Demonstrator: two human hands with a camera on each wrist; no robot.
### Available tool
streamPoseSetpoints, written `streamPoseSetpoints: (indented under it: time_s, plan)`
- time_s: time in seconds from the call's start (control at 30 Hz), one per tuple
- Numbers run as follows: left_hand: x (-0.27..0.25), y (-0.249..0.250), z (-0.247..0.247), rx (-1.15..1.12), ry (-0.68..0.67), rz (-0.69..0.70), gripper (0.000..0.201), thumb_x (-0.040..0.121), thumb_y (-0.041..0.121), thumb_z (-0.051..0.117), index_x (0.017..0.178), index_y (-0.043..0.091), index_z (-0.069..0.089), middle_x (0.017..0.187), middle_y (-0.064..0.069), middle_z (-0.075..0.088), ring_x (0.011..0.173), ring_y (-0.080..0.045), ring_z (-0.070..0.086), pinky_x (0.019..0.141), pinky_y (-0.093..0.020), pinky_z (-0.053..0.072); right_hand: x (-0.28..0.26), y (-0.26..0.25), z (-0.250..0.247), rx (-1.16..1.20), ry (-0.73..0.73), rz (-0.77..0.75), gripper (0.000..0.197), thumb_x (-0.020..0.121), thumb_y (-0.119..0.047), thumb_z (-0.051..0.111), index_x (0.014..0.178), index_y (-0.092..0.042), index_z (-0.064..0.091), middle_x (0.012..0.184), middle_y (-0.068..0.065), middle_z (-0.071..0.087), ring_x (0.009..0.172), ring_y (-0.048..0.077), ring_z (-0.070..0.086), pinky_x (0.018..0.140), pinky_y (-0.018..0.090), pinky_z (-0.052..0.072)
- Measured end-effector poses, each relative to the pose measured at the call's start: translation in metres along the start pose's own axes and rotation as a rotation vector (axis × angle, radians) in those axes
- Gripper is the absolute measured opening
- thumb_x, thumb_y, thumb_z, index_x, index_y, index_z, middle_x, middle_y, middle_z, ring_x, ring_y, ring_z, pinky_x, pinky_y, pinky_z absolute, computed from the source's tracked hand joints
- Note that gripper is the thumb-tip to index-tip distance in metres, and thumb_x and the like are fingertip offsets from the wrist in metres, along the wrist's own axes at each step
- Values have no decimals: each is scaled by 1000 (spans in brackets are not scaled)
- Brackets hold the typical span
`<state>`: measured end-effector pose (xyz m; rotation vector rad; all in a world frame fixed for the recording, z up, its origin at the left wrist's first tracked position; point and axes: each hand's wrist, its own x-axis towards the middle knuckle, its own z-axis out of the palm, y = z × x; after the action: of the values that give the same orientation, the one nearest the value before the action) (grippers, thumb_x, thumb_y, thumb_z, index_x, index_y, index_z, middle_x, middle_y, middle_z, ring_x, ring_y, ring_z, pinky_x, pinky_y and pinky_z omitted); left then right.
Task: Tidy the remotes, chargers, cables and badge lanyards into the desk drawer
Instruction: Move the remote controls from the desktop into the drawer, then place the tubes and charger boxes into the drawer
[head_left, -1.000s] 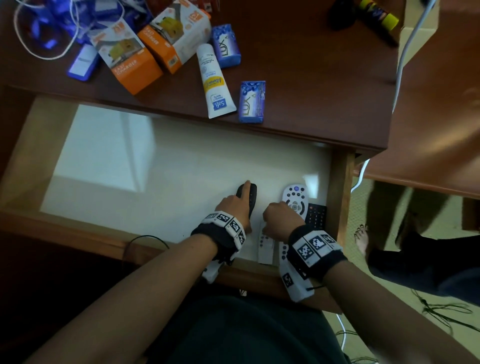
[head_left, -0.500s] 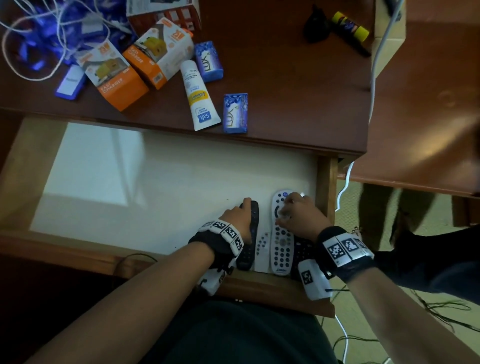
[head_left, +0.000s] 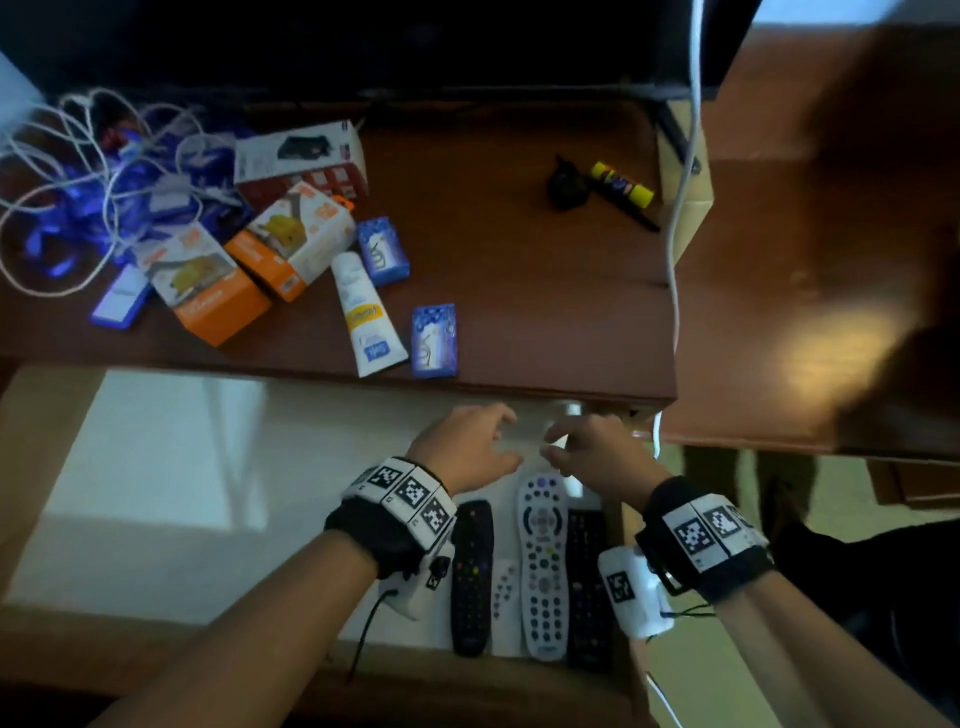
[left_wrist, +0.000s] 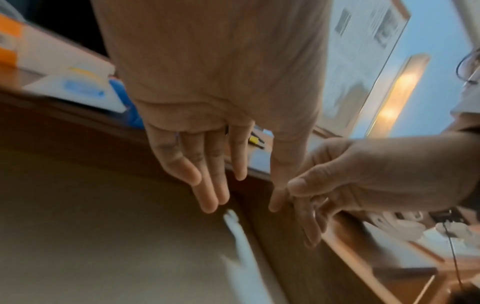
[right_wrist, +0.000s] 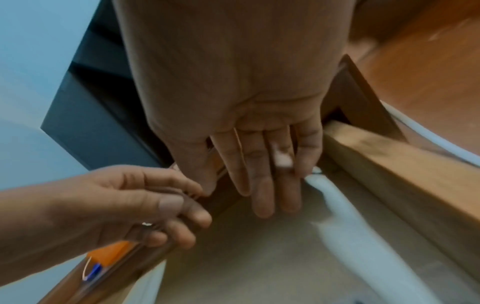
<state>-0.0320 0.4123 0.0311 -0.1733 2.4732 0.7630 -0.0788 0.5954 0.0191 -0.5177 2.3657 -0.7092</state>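
Four remotes lie side by side in the front right corner of the open drawer (head_left: 182, 493): a black remote (head_left: 471, 577), a small white remote (head_left: 505, 603), a large white remote (head_left: 543, 566) and another black remote (head_left: 587, 587). My left hand (head_left: 506, 439) and right hand (head_left: 553, 444) hover just beyond the remotes' far ends, close together, fingers relaxed and holding nothing. The left wrist view shows my left hand (left_wrist: 221, 185) with straight fingers, and the right wrist view shows the right hand (right_wrist: 267, 185) the same. A tangle of white cables and blue lanyards (head_left: 104, 197) lies at the desk's back left.
On the brown desk (head_left: 519, 260) lie orange boxes (head_left: 213, 291), a white tube (head_left: 363, 317), small blue boxes (head_left: 435, 340), a blue badge card (head_left: 122, 304), a glue stick (head_left: 621, 189) and a black lump (head_left: 566, 182). A white cable (head_left: 675, 234) hangs at the desk's right edge.
Both hands have let go of the remotes and moved toward the back of the drawer. The remotes now lie in a neat row. The head view has tilted up.
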Motion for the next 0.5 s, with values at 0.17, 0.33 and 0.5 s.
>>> streamPoseSetpoints:
  time_s: [0.17,0.33,0.5]
  plan:
    - [47,39,-65,-31,185,196,35,83,41,66,115,29,57,102,11,57,93,-8,54,88,-36,49,39,-10,-63,28,323,-59,17,86,-23,64,75,-11,68,63,4,64,60,20,58,58,28,38]
    - [122,74,-116,95,306,268,41,84,38,63,123,27,52,121,4,48,113,-15,49,97,-39,44,89,-14,-118,107,633,6,17,86,-22,66,73,-15,58,72,3,58,69,19,53,61,26,34]
    - [190,94,-131,179,398,180,66,85,31,64,141,22,30,143,-4,26,128,-28,33,96,-41,42,144,-7,-140,-66,614,128,38,87,-27,61,117,-5,54,123,14,50,113,30,47,90,37,42]
